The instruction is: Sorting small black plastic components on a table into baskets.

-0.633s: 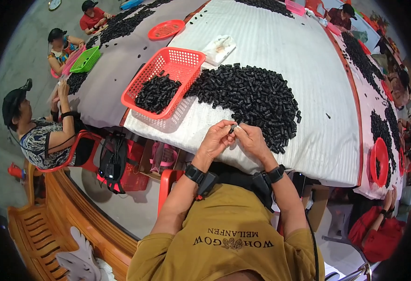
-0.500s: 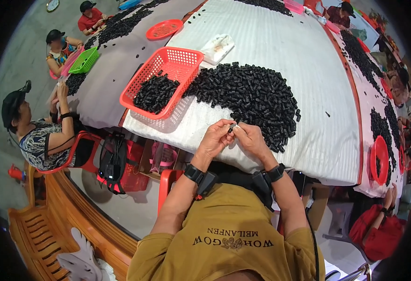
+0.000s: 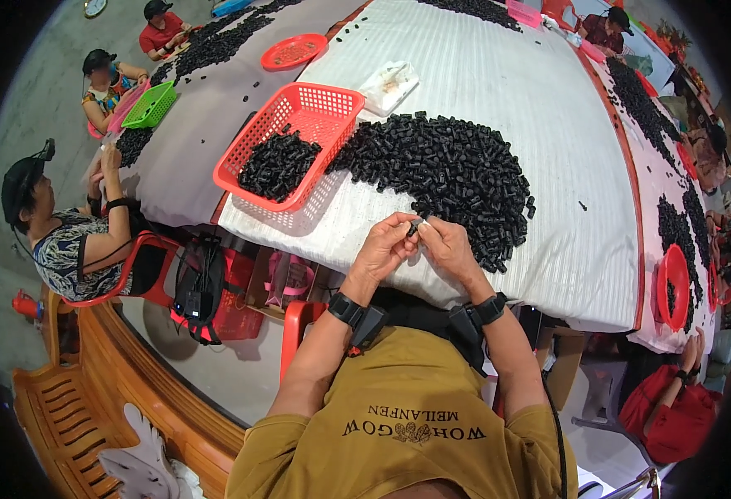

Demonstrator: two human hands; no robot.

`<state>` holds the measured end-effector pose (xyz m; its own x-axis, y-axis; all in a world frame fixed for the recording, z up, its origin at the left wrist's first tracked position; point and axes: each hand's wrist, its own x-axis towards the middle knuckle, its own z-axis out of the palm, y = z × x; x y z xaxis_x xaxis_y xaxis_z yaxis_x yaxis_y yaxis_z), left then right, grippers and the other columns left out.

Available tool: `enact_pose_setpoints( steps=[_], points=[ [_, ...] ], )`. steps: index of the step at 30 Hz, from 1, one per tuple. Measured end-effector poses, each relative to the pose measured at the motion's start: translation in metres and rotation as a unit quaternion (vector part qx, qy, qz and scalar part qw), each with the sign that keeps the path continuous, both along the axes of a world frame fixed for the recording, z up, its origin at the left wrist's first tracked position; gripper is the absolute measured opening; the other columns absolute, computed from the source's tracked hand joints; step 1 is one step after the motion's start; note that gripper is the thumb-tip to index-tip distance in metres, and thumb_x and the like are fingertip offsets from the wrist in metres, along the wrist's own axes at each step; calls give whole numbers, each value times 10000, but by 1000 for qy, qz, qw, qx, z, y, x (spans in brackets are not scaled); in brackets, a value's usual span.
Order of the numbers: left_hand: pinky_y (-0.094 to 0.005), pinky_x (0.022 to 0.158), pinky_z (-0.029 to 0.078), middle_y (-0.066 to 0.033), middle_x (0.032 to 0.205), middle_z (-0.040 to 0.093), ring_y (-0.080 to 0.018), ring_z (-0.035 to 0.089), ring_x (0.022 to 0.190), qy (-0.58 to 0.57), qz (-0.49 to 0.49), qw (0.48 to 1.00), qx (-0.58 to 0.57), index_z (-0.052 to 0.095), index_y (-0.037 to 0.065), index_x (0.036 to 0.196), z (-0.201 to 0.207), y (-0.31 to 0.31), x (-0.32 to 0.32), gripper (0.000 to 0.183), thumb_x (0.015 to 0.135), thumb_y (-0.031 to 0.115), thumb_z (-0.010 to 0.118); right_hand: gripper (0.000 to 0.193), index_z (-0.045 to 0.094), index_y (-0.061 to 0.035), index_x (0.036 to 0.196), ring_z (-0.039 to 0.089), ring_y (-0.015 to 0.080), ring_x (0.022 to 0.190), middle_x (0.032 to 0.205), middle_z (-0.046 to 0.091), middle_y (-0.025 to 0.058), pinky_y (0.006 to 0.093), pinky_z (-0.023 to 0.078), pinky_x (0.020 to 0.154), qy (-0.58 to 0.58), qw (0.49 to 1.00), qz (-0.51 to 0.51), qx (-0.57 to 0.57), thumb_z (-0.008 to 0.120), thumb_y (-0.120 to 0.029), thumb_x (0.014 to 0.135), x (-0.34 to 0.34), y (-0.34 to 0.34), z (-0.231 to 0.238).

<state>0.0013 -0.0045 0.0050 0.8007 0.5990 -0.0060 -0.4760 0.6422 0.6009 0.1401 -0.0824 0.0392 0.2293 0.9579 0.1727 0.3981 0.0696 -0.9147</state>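
Note:
Near the table's front edge, my left hand (image 3: 384, 251) is closed, pinching a small black cylindrical piece (image 3: 414, 227) at its fingertips. Fingers of my right hand (image 3: 450, 251) meet it from the other side, pressed on the same piece. Just beyond both hands spreads a large heap of similar black pieces (image 3: 453, 170). To its left stands a red perforated plastic basket (image 3: 344, 106), partly filled with more of them. How the fingertips sit round the piece is too small to make out.
A white tray (image 3: 379, 106) stands behind the heap, and a red lid (image 3: 292, 51) lies farther back. White cloth (image 3: 586, 249) covers the table. Co-workers sit along both sides, one close on the left (image 3: 74, 241). A red bowl (image 3: 673, 279) is at far right.
My fingers have shifted very slightly around the black piece; both hands stay in the same place. The basket and the heap look unchanged.

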Motion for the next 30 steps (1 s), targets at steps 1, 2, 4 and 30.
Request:
enact_pose_setpoints(
  steps=[1, 2, 4, 30],
  points=[
    [-213, 562, 425, -38, 735, 569, -92, 519, 620, 2, 0, 1000, 0, 531, -11, 1046, 0, 0, 0, 237, 861, 131, 575, 317, 519, 30, 701, 453, 179, 488, 561, 475, 149, 317, 375, 480, 0, 1000, 0, 0, 511, -244, 860, 1, 0, -1],
    [-213, 562, 425, -38, 735, 569, -92, 519, 620, 2, 0, 1000, 0, 531, -11, 1046, 0, 0, 0, 237, 861, 131, 575, 315, 519, 30, 701, 451, 180, 487, 561, 474, 148, 317, 373, 479, 2, 1000, 4, -7, 512, -243, 858, 1, 0, -2],
    [-214, 557, 425, -38, 736, 569, -91, 518, 620, 4, -2, 1000, -4, 530, -12, 1047, -1, 0, 0, 240, 861, 131, 576, 312, 518, 29, 700, 449, 181, 486, 561, 473, 147, 318, 372, 478, 5, 1000, 7, -13, 513, -241, 857, 2, 0, -3],
    [-286, 569, 451, -101, 751, 600, -161, 554, 599, 390, 557, 586, 442, 549, -28, 885, 77, 102, -70, 196, 845, 163, 561, 320, 443, -8, 639, 405, 99, 469, 498, 427, 39, 275, 350, 451, -15, 1000, -7, 10, 490, -229, 866, -1, -3, 3]
  ],
)
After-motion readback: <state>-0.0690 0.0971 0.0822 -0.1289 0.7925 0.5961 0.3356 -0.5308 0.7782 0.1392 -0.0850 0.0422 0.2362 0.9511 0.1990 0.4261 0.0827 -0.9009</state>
